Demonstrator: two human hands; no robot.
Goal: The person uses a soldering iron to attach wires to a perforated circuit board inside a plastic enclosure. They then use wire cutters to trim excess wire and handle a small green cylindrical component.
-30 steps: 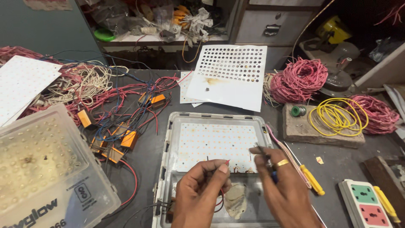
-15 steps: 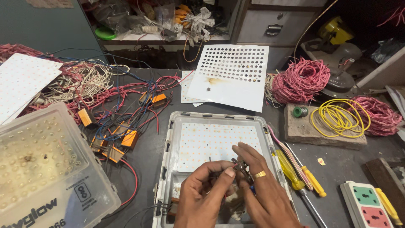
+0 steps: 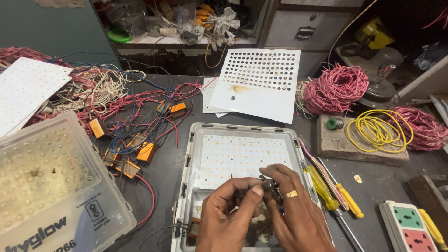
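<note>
- Since 0.5 s ago, both hands sit slightly lower over the floodlight housing [image 3: 186,154]; screwdrivers [image 3: 343,198] unchanged, right of it.
- Left hand [image 3: 228,219] pinches thin wires; right hand [image 3: 294,214] closes fingers on a small dark part [image 3: 270,186].
- Judged step: joining leads below the LED board [image 3: 242,154]. Next needs steady fine alignment.

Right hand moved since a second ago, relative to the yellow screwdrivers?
Yes. The right hand has shifted left, away from the yellow screwdrivers, and now meets the left hand over the grey lamp housing.
</note>
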